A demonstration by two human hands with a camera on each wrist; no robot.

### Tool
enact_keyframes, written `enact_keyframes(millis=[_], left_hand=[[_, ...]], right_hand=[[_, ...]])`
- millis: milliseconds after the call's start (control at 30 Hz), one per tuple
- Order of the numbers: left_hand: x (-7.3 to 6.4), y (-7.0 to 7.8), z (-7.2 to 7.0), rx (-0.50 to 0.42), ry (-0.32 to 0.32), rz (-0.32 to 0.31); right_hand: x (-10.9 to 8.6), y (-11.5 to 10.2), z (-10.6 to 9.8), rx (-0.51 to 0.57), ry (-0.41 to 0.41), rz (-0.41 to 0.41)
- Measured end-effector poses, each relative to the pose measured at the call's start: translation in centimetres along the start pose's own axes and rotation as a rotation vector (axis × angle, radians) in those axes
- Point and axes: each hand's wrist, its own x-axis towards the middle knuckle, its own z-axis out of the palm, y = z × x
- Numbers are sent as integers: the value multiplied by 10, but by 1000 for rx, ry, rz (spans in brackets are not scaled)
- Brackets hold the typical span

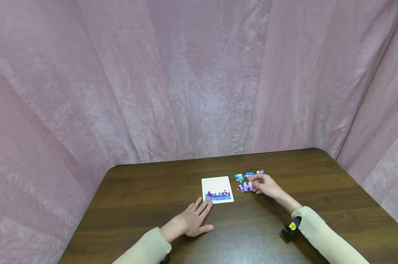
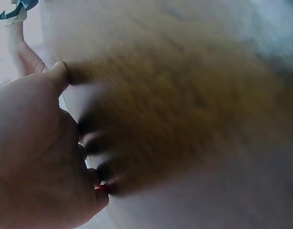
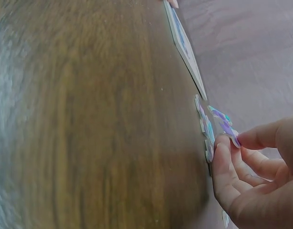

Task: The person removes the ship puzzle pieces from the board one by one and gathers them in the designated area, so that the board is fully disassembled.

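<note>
A square white puzzle board (image 1: 216, 181) lies on the table, its bottom strip filled with blue and purple picture pieces (image 1: 217, 196). My left hand (image 1: 196, 219) lies flat with fingers spread, fingertips on the board's near left corner. To the right of the board, my right hand (image 1: 265, 185) pinches a purple jigsaw piece (image 3: 224, 125) between thumb and fingers. In the right wrist view the piece is raised and tilted above other flat pieces (image 3: 203, 119). Beyond that hand lie a blue and orange piece (image 1: 239, 177) and a blue and lilac piece (image 1: 249, 175).
Another piece with red and blue (image 1: 260, 171) sits behind my right hand. The brown wooden table (image 1: 146, 194) extends around the board. Pink curtains (image 1: 192, 80) hang behind its far edge. A black device with a yellow mark (image 1: 292, 226) is on the right wrist.
</note>
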Motion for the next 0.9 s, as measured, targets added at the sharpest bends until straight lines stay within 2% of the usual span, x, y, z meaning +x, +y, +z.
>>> enact_keyframes(millis=[200, 467, 900], left_hand=[[1, -1, 0, -9, -8, -2], [4, -4, 7, -34, -7, 22], [13, -11, 21, -33, 36, 19]], right_hand=[[-1, 1, -4, -17, 25, -1], [-4, 3, -11, 57, 25, 31], [-4, 9, -20, 49, 48, 31]])
